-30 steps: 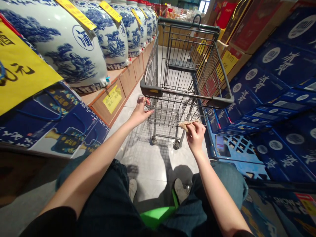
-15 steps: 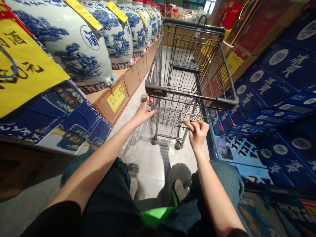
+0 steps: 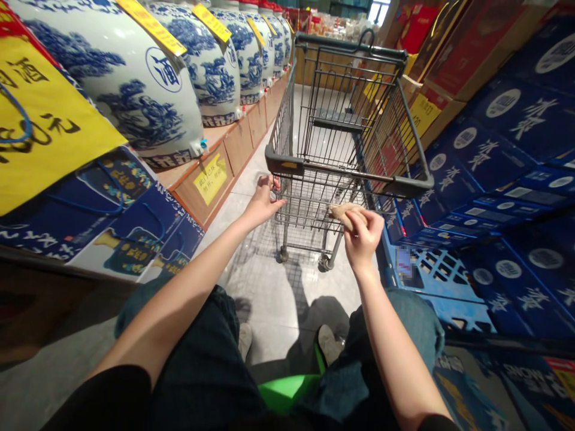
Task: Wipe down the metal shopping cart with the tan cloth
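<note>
A dark metal shopping cart (image 3: 348, 175) stands in front of me, its wire basket facing my knees. My left hand (image 3: 264, 199) is at the basket's lower left corner, fingers curled round the wire edge and thumb stretched over the wires. Pinched in my right hand (image 3: 365, 234) is a crumpled beige cloth (image 3: 342, 213), which lies against the lower wires right of the middle. The fingertips behind the cart's left edge are partly hidden.
Blue-and-white ceramic jars (image 3: 162, 102) line a ledge on the left, above blue gift bags (image 3: 130, 239). Stacked blue boxes (image 3: 489, 155) and a blue plastic crate (image 3: 442, 269) flank the right. A green seat (image 3: 287, 389) shows between my legs.
My right hand has shifted slightly up with the cloth, and more of the cloth shows along the wires. The left hand stays at the cart's corner.
</note>
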A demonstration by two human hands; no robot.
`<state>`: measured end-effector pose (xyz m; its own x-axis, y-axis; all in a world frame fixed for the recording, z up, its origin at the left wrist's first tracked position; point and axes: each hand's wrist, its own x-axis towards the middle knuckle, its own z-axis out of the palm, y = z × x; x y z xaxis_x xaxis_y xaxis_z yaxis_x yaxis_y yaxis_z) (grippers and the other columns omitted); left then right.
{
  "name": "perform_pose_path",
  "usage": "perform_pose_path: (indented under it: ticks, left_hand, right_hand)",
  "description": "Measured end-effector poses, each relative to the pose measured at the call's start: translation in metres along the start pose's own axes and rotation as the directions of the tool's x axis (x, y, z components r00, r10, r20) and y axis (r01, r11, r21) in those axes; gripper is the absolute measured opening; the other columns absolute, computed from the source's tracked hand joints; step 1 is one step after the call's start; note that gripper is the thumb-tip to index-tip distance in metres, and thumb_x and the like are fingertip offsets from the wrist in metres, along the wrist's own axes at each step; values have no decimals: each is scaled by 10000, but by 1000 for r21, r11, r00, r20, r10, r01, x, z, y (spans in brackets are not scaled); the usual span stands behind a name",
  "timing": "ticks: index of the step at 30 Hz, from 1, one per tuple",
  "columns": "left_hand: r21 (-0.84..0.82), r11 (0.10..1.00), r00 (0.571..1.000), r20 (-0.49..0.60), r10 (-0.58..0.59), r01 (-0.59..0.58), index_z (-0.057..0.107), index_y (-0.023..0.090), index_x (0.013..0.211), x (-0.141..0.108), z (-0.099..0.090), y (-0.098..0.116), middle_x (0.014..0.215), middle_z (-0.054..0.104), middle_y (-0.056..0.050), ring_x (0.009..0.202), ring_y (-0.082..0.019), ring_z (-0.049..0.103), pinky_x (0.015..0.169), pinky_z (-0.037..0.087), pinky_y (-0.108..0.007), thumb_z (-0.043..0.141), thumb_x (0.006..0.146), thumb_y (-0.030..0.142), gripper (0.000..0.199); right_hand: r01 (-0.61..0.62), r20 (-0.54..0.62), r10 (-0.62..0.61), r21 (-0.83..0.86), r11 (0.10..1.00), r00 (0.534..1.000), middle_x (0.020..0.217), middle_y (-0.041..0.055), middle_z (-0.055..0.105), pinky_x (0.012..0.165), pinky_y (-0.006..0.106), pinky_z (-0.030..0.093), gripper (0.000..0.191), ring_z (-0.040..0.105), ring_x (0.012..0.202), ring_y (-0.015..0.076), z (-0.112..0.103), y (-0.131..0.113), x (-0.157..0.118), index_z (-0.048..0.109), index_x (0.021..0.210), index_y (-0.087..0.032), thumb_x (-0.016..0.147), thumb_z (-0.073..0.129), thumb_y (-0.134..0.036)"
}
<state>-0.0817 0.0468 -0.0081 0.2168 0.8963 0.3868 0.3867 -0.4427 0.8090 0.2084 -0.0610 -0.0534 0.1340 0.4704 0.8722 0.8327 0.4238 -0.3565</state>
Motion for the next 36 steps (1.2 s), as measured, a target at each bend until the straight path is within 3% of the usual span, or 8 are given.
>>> perform_pose_path:
  ticks: [2, 8, 14, 20, 24, 29, 32, 36]
  left_hand:
    - [-1, 1000, 1000, -1, 9, -9, 518, 240, 1024, -1, 0, 0, 1261, 499, -90, 1218, -278, 562, 743, 625, -333, 794, 771, 199, 376]
    - [10, 1000, 1000, -3, 2, -2, 530, 240, 1024, 1, -1, -3, 1253, 514, -89, 1212, -289, 578, 758, 647, -364, 819, 769, 215, 387]
    - [0, 1000, 1000, 0, 24, -24, 538, 238, 1043, 2, -1, -6, 1272, 514, -97, 1213, -280, 588, 744, 644, -334, 826, 778, 262, 392]
    - [32, 999, 1000, 16, -22, 22, 529, 231, 1065, 0, -2, -1, 1237, 518, -91, 1185, -265, 581, 747, 632, -332, 777, 802, 254, 363]
    - [45, 999, 1000, 17, -9, 8, 527, 227, 1051, 0, -2, 3, 1286, 507, -100, 1227, -271, 563, 766, 631, -328, 785, 797, 247, 363]
    - [56, 998, 1000, 27, -3, 2, 520, 232, 1051, -1, -3, 3, 1265, 506, -98, 1210, -274, 578, 761, 639, -340, 774, 813, 250, 349]
    - [69, 998, 1000, 30, -1, -1, 524, 234, 1063, 0, -3, 1, 1262, 513, -94, 1217, -280, 575, 778, 647, -361, 780, 819, 261, 355]
    - [70, 997, 999, 33, 18, -20, 521, 232, 1070, 0, -3, -2, 1316, 504, -106, 1249, -293, 578, 793, 654, -380, 787, 818, 279, 369]
  right_hand:
    - [-4, -23, 4, 10, 1000, 1000, 1155, 96, 622, 972, 518, 542, 276, 608, 1109, 292, 3, 0, 1, 757, 1151, -256, 908, 643, -194]
    - [-47, 101, 52, -52, 998, 994, 1078, 91, 621, 945, 495, 524, 284, 572, 1058, 280, 10, -5, -12, 749, 1077, -265, 877, 594, -135]
    - [30, -14, -31, -37, 999, 999, 1135, 88, 622, 957, 478, 530, 317, 587, 1096, 273, 10, -7, -1, 749, 1171, -259, 902, 612, -163]
    - [16, 69, -14, -39, 999, 997, 1079, 87, 637, 894, 440, 549, 303, 592, 1032, 251, 15, -11, -12, 761, 1113, -239, 899, 580, -126]
    - [70, 14, -70, -65, 995, 997, 1126, 85, 632, 944, 454, 556, 307, 612, 1076, 242, 19, -14, -1, 759, 1195, -250, 938, 622, -155]
    - [88, 33, -85, -105, 991, 996, 1019, 79, 619, 879, 424, 559, 197, 584, 1002, 237, 31, -20, -12, 765, 1012, -234, 941, 610, -135]
    - [48, 76, -43, -63, 997, 996, 1053, 86, 625, 884, 425, 549, 271, 572, 1016, 240, 28, -24, -9, 759, 1068, -232, 901, 608, -81]
    - [19, 24, -19, -27, 999, 1000, 1114, 86, 631, 929, 447, 552, 320, 591, 1072, 245, 26, -26, 1, 756, 1169, -246, 912, 617, -114]
